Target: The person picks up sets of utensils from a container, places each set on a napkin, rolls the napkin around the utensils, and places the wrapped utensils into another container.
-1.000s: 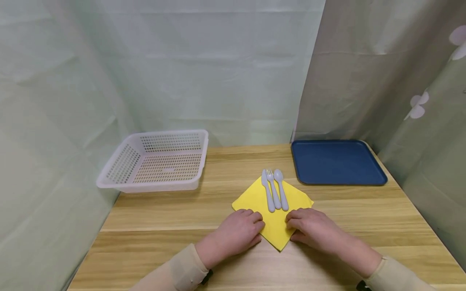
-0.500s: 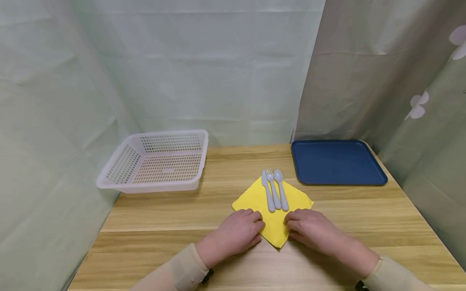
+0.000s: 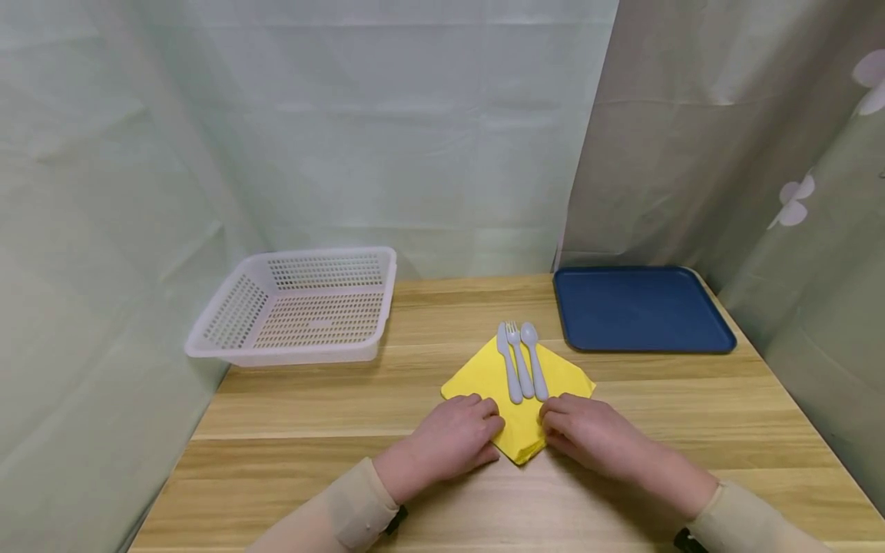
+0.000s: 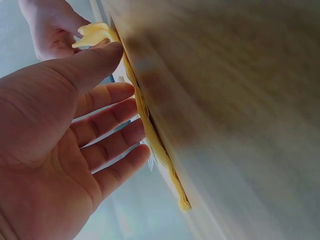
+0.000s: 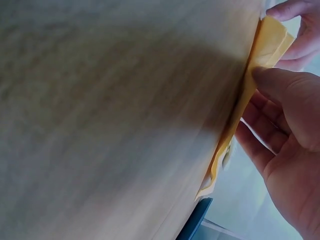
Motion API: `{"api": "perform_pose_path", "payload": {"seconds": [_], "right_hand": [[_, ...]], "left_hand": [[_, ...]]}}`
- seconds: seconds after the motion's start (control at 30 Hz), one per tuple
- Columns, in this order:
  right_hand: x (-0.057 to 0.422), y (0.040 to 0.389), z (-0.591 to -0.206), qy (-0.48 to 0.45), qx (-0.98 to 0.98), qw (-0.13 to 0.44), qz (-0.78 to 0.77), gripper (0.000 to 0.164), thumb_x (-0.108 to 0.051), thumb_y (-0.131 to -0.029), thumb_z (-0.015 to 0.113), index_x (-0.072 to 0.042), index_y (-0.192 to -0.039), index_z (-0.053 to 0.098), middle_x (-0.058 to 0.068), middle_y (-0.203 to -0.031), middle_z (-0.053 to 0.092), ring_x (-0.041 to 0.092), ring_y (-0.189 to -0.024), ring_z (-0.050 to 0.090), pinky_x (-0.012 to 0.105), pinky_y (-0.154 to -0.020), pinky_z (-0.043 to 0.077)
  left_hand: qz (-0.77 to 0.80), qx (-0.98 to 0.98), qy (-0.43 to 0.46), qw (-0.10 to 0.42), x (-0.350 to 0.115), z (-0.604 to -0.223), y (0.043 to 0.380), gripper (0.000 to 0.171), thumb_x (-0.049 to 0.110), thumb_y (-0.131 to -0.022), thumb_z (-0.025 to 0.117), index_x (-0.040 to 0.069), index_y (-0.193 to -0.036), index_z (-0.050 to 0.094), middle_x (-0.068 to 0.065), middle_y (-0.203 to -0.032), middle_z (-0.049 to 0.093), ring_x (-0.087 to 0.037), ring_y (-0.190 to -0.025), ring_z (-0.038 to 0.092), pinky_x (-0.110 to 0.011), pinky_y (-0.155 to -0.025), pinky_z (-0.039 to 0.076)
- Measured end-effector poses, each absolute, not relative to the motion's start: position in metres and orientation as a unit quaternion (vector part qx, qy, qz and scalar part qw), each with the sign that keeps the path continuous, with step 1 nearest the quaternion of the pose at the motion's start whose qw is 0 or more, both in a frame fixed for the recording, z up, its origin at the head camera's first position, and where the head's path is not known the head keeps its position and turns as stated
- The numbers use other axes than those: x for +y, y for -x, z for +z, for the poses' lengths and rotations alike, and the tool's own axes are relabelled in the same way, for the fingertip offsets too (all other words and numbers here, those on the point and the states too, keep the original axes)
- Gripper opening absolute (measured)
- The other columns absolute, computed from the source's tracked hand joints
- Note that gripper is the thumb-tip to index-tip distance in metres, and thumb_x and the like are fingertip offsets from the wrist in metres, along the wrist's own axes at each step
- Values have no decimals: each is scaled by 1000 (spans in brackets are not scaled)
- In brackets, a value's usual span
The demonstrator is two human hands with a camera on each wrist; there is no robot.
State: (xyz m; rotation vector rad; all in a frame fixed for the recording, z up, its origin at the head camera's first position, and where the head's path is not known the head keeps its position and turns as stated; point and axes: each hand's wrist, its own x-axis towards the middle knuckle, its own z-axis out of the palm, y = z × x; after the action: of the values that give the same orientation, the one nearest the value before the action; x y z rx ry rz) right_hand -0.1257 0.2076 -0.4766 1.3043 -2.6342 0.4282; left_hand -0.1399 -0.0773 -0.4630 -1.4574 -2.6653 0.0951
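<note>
A yellow napkin lies with one corner towards me. On its far part rest a grey knife, a fork and a spoon, side by side with handles towards me. My left hand rests on the near left edge, its fingers extended over the cloth and its thumb at the edge in the left wrist view. At the near right edge, my right hand pinches the napkin between thumb and fingers. The near corner stands raised and bent in both wrist views.
At the back left sits a white perforated basket. A dark blue tray lies at the back right of the wooden table. Pale curtains hang behind and on both sides.
The napkin's near corner has lifted and shifted back and slightly left. My right hand has edged left with it; the left hand has stayed almost still.
</note>
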Motion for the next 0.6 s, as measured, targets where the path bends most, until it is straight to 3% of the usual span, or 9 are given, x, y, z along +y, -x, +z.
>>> {"api": "perform_pose_path", "payload": {"seconds": [0.37, 0.6], "right_hand": [[209, 132, -476, -393, -892, 71, 211, 18, -8, -99, 81, -21, -100, 69, -17, -92, 62, 1, -82, 57, 26, -73, 55], [209, 135, -473, -353, -907, 34, 229, 19, -12, -104, 76, -25, -97, 64, -20, -84, 56, -1, -75, 52, 25, -69, 50]], "left_hand": [[29, -880, 472, 38, -74, -462, 142, 35, 50, -95, 86, 19, -107, 76, 5, -110, 68, -13, -90, 60, -29, -81, 53], [38, -879, 471, 70, -71, -467, 143, 33, 51, -97, 85, 20, -102, 74, 5, -103, 66, -13, -86, 59, -30, -79, 53]]}}
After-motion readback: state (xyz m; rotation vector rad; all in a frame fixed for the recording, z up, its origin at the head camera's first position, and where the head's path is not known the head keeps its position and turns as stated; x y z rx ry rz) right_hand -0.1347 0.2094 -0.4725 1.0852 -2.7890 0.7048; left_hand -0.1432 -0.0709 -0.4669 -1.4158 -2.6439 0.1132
